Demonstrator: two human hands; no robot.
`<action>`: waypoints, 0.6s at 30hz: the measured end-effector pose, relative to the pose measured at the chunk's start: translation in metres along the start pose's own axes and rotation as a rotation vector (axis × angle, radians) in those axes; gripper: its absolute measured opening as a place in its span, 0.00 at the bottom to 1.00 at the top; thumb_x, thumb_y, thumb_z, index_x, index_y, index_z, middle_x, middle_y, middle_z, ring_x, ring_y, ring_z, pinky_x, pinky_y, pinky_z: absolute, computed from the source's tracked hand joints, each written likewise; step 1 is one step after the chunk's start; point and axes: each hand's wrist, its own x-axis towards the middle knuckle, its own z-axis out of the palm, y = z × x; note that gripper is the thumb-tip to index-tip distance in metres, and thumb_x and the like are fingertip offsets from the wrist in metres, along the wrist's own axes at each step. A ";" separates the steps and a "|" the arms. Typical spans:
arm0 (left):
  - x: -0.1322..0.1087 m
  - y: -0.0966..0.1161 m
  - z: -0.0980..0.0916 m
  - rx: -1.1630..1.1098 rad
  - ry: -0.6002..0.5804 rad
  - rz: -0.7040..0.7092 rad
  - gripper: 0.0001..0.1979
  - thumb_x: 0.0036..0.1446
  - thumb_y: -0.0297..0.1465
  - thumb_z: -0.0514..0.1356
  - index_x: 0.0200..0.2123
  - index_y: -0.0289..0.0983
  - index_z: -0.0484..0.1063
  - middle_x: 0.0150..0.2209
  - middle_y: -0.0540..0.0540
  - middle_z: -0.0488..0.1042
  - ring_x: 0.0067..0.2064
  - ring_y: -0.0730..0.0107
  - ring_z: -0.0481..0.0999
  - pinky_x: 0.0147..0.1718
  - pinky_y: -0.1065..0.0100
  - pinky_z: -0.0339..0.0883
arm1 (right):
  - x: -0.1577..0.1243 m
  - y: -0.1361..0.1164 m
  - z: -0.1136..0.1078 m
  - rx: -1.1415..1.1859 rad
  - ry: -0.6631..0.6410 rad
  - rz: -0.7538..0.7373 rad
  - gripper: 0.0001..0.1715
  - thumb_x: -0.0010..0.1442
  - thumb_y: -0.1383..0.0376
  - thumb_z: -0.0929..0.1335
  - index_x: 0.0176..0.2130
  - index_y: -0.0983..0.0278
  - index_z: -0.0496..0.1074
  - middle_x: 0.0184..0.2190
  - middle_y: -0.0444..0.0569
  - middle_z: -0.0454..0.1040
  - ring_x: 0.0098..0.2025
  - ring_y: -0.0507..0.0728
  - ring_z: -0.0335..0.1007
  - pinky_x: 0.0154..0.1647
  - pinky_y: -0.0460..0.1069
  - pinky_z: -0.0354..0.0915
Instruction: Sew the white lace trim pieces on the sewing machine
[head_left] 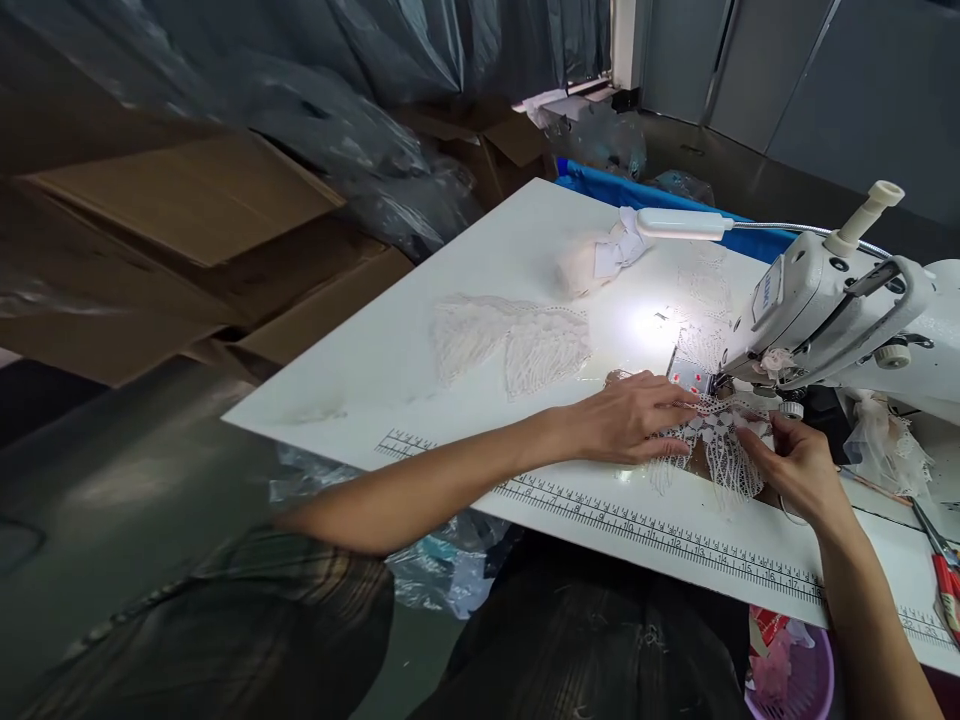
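Observation:
A piece of white fringed lace [726, 455] lies under the front of a white sewing machine [810, 300], close to the needle area. My left hand [637, 420] rests flat on the table and the lace's left side, fingers stretched toward the presser foot. At the lace's right edge, my right hand [802, 465] has thumb and fingers pinched together on it. More lace [703, 340] extends behind the needle area. To the left, a separate scalloped lace piece [547, 350] is spread on the white table [390, 380].
A lit lamp [682, 224] shines on the tabletop beside a rolled bundle [585, 270]. Red-handled scissors [945, 590] lie at the far right. A printed ruler [630, 525] follows the front edge. Below stands a purple basket [823, 690]; cardboard boxes [195, 200] stand left.

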 end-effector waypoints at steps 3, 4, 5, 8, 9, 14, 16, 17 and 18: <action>0.000 0.007 -0.012 -0.339 0.020 -0.238 0.30 0.63 0.52 0.56 0.56 0.35 0.69 0.48 0.38 0.76 0.44 0.61 0.77 0.41 0.61 0.69 | -0.002 -0.019 0.017 0.105 -0.060 0.033 0.31 0.49 0.44 0.73 0.41 0.66 0.78 0.25 0.47 0.74 0.24 0.53 0.66 0.23 0.48 0.62; 0.000 0.008 -0.015 -0.440 0.000 -0.329 0.34 0.61 0.55 0.56 0.59 0.35 0.66 0.46 0.38 0.76 0.40 0.63 0.77 0.38 0.63 0.69 | -0.001 -0.026 0.023 0.157 -0.110 0.040 0.33 0.48 0.43 0.73 0.42 0.66 0.78 0.25 0.47 0.74 0.24 0.52 0.65 0.23 0.48 0.63; 0.000 0.009 -0.018 -0.513 -0.029 -0.419 0.38 0.59 0.56 0.57 0.61 0.34 0.62 0.45 0.38 0.76 0.38 0.64 0.77 0.36 0.64 0.68 | -0.001 -0.032 0.028 0.214 -0.167 0.042 0.36 0.48 0.42 0.73 0.45 0.66 0.77 0.26 0.47 0.75 0.23 0.52 0.66 0.22 0.48 0.63; 0.001 0.009 -0.022 -0.528 -0.064 -0.636 0.44 0.52 0.54 0.63 0.63 0.33 0.58 0.45 0.38 0.76 0.39 0.61 0.76 0.34 0.65 0.67 | 0.003 -0.039 0.035 0.292 -0.270 0.014 0.38 0.50 0.40 0.71 0.48 0.65 0.76 0.32 0.51 0.78 0.28 0.54 0.72 0.26 0.49 0.68; 0.002 0.008 -0.022 -0.494 -0.057 -0.680 0.43 0.51 0.51 0.65 0.63 0.33 0.59 0.44 0.38 0.76 0.39 0.60 0.76 0.35 0.65 0.67 | 0.005 -0.036 0.033 0.266 -0.253 -0.003 0.36 0.52 0.41 0.70 0.48 0.65 0.76 0.33 0.52 0.79 0.30 0.55 0.74 0.28 0.50 0.70; 0.002 0.007 -0.022 -0.383 -0.028 -0.737 0.32 0.55 0.38 0.62 0.61 0.33 0.63 0.37 0.43 0.76 0.36 0.62 0.75 0.34 0.65 0.65 | 0.006 -0.009 0.012 -0.174 -0.035 -0.186 0.23 0.62 0.52 0.65 0.47 0.64 0.77 0.31 0.51 0.79 0.30 0.57 0.75 0.34 0.53 0.72; 0.002 0.006 -0.022 -0.357 -0.014 -0.744 0.31 0.54 0.38 0.62 0.60 0.33 0.65 0.36 0.44 0.75 0.36 0.62 0.75 0.33 0.65 0.65 | 0.004 -0.003 0.008 -0.316 -0.051 -0.384 0.21 0.65 0.56 0.62 0.49 0.63 0.76 0.35 0.52 0.79 0.33 0.58 0.75 0.37 0.54 0.72; 0.002 0.005 -0.022 -0.345 -0.005 -0.749 0.31 0.53 0.38 0.63 0.59 0.33 0.66 0.36 0.44 0.74 0.36 0.62 0.74 0.33 0.65 0.64 | 0.003 -0.001 0.009 -0.367 -0.069 -0.492 0.21 0.66 0.57 0.61 0.50 0.62 0.76 0.38 0.53 0.78 0.37 0.59 0.75 0.40 0.54 0.73; 0.002 0.004 -0.022 -0.332 0.000 -0.755 0.31 0.52 0.39 0.64 0.59 0.33 0.66 0.37 0.43 0.74 0.36 0.62 0.74 0.33 0.65 0.64 | 0.002 0.000 0.010 -0.421 -0.080 -0.587 0.21 0.67 0.59 0.60 0.52 0.62 0.75 0.41 0.55 0.77 0.40 0.59 0.75 0.43 0.55 0.73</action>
